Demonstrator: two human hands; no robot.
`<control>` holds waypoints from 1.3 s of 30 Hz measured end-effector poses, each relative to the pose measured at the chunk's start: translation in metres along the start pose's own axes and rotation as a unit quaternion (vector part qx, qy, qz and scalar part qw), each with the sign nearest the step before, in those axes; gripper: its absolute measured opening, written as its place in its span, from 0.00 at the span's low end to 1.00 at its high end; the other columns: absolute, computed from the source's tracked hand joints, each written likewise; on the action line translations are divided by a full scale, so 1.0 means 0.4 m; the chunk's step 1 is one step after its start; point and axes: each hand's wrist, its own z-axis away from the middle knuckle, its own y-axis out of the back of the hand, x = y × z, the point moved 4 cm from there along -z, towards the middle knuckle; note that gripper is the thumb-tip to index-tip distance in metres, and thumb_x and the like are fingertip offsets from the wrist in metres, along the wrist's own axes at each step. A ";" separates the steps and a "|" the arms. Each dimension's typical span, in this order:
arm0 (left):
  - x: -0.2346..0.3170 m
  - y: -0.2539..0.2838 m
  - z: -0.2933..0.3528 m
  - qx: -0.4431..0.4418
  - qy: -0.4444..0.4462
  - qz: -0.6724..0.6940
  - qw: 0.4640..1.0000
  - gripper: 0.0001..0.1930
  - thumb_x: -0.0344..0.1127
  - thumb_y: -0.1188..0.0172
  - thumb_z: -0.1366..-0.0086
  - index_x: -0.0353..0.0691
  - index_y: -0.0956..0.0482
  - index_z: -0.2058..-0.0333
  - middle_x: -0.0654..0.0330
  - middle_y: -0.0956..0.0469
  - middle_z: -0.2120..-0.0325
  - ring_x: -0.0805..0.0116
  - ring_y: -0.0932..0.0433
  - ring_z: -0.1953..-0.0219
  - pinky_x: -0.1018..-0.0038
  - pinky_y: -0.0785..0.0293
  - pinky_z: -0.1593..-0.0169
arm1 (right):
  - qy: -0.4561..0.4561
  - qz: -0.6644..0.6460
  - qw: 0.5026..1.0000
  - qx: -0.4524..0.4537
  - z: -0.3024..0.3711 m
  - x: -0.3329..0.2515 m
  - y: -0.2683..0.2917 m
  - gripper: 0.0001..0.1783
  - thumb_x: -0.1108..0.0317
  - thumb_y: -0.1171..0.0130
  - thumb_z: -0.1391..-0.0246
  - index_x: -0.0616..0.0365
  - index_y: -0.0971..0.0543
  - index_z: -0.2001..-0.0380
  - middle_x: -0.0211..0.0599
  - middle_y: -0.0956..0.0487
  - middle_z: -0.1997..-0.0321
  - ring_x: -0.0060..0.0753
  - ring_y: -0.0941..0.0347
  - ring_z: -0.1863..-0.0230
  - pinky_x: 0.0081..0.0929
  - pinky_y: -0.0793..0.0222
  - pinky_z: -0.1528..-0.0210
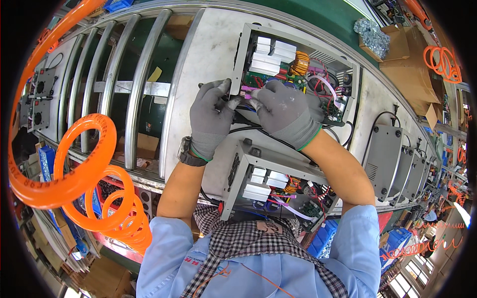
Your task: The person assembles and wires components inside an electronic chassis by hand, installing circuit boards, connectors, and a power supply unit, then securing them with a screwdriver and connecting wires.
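Observation:
An open grey metal power-unit case point(239, 62) lies on the pale bench, showing white heat sinks point(266, 63), an orange-yellow wound coil point(300, 63) and a green circuit board. At its near left corner both my grey-gloved hands meet. My left hand point(211, 119) is bent there, index finger by the case corner and thumb toward the right hand; what it pinches is hidden. My right hand point(288, 113) reaches over the near edge, thumb and forefinger closed at a wire with a pink sleeve point(247, 89). Black cables point(242, 119) run beneath the hands.
A second open case point(232, 185) sits close to my body. Several closed grey units point(385, 161) stand along the right. Metal rollers point(144, 89) lie left of the bench, with a coiled orange air hose point(84, 174) hanging in front. A cardboard box point(405, 74) is at far right.

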 end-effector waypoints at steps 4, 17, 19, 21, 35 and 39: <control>0.000 0.003 -0.006 -0.012 -0.002 -0.014 1.000 0.20 0.28 0.33 0.46 0.31 0.23 0.54 0.53 0.23 0.59 0.72 0.24 0.76 0.78 0.26 0.69 | 0.004 -0.016 1.000 0.008 -0.007 -0.004 -0.002 0.05 0.69 0.42 0.57 0.55 0.23 0.73 0.43 0.23 0.68 0.43 0.25 0.77 0.36 0.28 0.75; 0.010 -0.023 0.026 0.008 -0.026 -0.028 0.999 0.18 0.26 0.36 0.44 0.32 0.23 0.53 0.54 0.24 0.59 0.70 0.24 0.72 0.78 0.26 0.68 | -0.038 -0.034 0.998 -0.021 -0.004 -0.015 -0.025 0.10 0.74 0.42 0.58 0.56 0.22 0.68 0.43 0.24 0.68 0.46 0.24 0.71 0.39 0.28 0.72; -0.011 -0.051 0.043 0.036 -0.006 -0.003 0.999 0.19 0.26 0.37 0.43 0.31 0.25 0.52 0.53 0.25 0.57 0.71 0.26 0.73 0.78 0.26 0.66 | -0.050 -0.030 0.998 -0.016 0.019 -0.005 0.021 0.12 0.74 0.42 0.58 0.56 0.21 0.66 0.43 0.24 0.67 0.46 0.24 0.71 0.38 0.28 0.72; -0.028 -0.059 0.053 0.058 -0.046 0.014 0.997 0.26 0.26 0.38 0.42 0.34 0.32 0.43 0.54 0.27 0.52 0.73 0.30 0.72 0.78 0.28 0.64 | -0.004 -0.024 0.996 0.081 0.072 -0.012 0.139 0.16 0.76 0.41 0.58 0.57 0.20 0.61 0.44 0.23 0.66 0.45 0.24 0.71 0.35 0.27 0.70; 0.124 -0.026 0.174 -0.255 0.075 0.054 0.963 0.20 0.31 0.40 0.39 0.29 0.27 0.50 0.54 0.23 0.57 0.69 0.25 0.54 0.75 0.30 0.48 | -0.331 0.057 0.942 0.020 0.568 -0.081 0.239 0.22 0.64 0.31 0.65 0.52 0.18 0.60 0.58 0.37 0.36 0.57 0.40 0.37 0.46 0.37 0.41; 0.114 0.006 0.215 -0.160 0.088 0.061 0.981 0.19 0.29 0.41 0.38 0.29 0.27 0.49 0.53 0.23 0.55 0.68 0.24 0.53 0.74 0.30 0.47 | -0.269 0.214 0.925 -0.161 0.467 -0.056 0.162 0.16 0.54 0.33 0.62 0.52 0.15 0.72 0.41 0.37 0.33 0.52 0.41 0.35 0.44 0.38 0.44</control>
